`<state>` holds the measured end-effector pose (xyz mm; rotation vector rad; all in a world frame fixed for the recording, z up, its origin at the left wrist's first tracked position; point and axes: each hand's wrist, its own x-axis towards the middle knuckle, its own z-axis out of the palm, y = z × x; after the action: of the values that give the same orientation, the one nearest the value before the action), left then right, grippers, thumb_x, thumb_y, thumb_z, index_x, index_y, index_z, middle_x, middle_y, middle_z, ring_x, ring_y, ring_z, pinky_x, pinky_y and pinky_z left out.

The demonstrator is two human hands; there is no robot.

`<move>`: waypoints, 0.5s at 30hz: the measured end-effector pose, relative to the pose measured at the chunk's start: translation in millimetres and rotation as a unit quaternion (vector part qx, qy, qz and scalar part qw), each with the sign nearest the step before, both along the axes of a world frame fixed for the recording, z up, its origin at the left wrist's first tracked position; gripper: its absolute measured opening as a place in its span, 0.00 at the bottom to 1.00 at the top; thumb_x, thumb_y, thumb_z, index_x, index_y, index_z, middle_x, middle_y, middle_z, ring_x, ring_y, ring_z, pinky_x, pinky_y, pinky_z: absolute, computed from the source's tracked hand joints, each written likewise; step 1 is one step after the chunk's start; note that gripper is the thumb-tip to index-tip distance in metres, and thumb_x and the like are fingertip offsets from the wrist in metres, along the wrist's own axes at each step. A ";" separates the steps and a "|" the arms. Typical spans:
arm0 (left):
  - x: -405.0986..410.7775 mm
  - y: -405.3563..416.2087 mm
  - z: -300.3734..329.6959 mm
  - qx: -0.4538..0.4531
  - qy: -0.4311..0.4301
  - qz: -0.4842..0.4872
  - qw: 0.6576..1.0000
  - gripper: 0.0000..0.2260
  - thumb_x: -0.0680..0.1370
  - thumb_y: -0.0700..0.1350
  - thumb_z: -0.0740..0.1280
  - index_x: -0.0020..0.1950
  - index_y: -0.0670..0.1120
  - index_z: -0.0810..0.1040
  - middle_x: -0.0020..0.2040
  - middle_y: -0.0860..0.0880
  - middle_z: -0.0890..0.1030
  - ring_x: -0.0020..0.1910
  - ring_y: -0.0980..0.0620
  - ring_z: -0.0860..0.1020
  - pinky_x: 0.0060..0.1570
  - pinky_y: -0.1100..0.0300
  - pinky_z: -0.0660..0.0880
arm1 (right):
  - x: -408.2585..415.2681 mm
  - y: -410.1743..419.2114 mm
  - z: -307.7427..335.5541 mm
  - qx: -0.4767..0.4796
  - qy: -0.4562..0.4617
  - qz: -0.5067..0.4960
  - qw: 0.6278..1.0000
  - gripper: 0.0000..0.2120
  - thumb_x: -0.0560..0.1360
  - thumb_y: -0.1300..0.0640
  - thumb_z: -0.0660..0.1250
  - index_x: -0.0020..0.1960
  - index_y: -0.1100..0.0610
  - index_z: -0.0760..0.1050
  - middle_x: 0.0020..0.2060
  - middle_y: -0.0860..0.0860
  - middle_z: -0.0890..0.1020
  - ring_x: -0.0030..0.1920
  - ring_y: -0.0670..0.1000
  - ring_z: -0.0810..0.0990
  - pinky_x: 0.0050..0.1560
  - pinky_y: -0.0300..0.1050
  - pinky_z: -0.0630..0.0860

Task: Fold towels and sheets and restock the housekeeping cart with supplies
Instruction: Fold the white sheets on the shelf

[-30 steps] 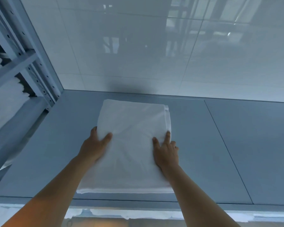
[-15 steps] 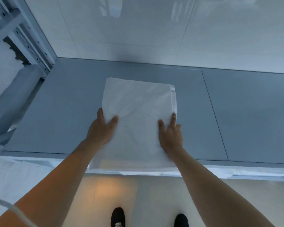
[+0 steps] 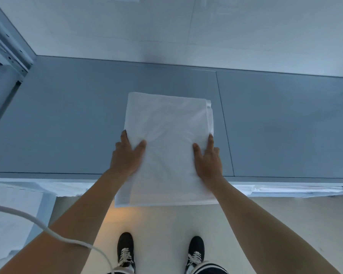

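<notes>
A folded white sheet (image 3: 167,139) lies on the grey table (image 3: 67,125), and its near end hangs over the table's front edge. My left hand (image 3: 127,155) grips the sheet's left side, thumb on top and index finger along the edge. My right hand (image 3: 207,159) grips the right side the same way, with thumb and index finger on the cloth. The other fingers of both hands are tucked at the sheet's edges and mostly hidden.
A metal shelving frame (image 3: 6,48) stands at the far left. White linen (image 3: 10,220) lies low on the left, and more white cloth (image 3: 295,189) shows under the table's front edge. A white cable (image 3: 53,233) crosses my left forearm. A glossy wall backs the table.
Both hands have drawn the folded sheet toward me, so its near end now overhangs the table's front edge. The view has tilted down, showing floor and shoes.
</notes>
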<state>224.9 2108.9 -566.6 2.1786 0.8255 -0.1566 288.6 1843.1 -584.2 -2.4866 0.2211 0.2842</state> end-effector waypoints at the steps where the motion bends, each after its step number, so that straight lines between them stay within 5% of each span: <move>1: 2.8 -14.2 0.2 0.001 0.002 -0.003 1.000 0.38 0.78 0.68 0.61 0.82 0.53 0.50 0.69 0.37 0.70 0.66 0.31 0.72 0.67 0.38 0.70 | 2.3 -13.5 0.1 -0.002 -0.002 -0.001 1.000 0.37 0.79 0.29 0.52 0.82 0.40 0.44 0.63 0.58 0.71 0.61 0.66 0.78 0.59 0.59 0.74; 15: 51.1 -161.7 2.5 -0.025 0.001 -0.027 0.999 0.38 0.78 0.67 0.63 0.82 0.54 0.51 0.70 0.38 0.71 0.68 0.32 0.71 0.68 0.39 0.69 | 38.0 -163.6 5.5 0.028 0.014 -0.058 0.998 0.38 0.79 0.31 0.58 0.82 0.39 0.47 0.66 0.60 0.73 0.64 0.67 0.76 0.64 0.61 0.73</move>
<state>276.0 1947.1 -564.1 2.1551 0.7560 -0.2033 326.6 1679.5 -578.6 -2.4047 0.3627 0.2729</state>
